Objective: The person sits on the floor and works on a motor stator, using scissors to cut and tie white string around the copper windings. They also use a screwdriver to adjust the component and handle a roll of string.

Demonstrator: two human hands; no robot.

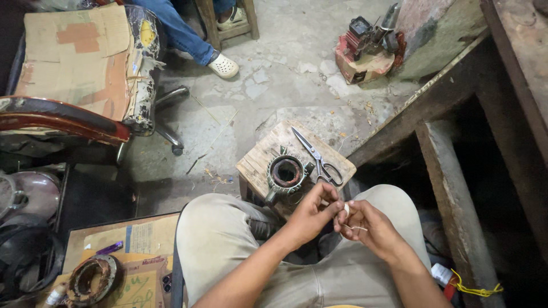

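Observation:
My left hand (313, 210) and my right hand (370, 225) meet above my lap, pinching a small white thread or strip (346, 210) between the fingertips; a short end hangs below the right fingers. Just ahead of them a ring-shaped motor stator (286, 174) with reddish copper windings stands on a small wooden block (264, 161). A pair of steel scissors (317, 156) lies on the block to the right of the stator, blades pointing away from me.
Another person's leg in jeans and a white shoe (223, 66) rests on the cracked concrete floor. A worn chair with cardboard (80, 57) stands at left. A second stator (91, 279) lies on cardboard at bottom left. A wooden bench frame (451, 171) runs along the right.

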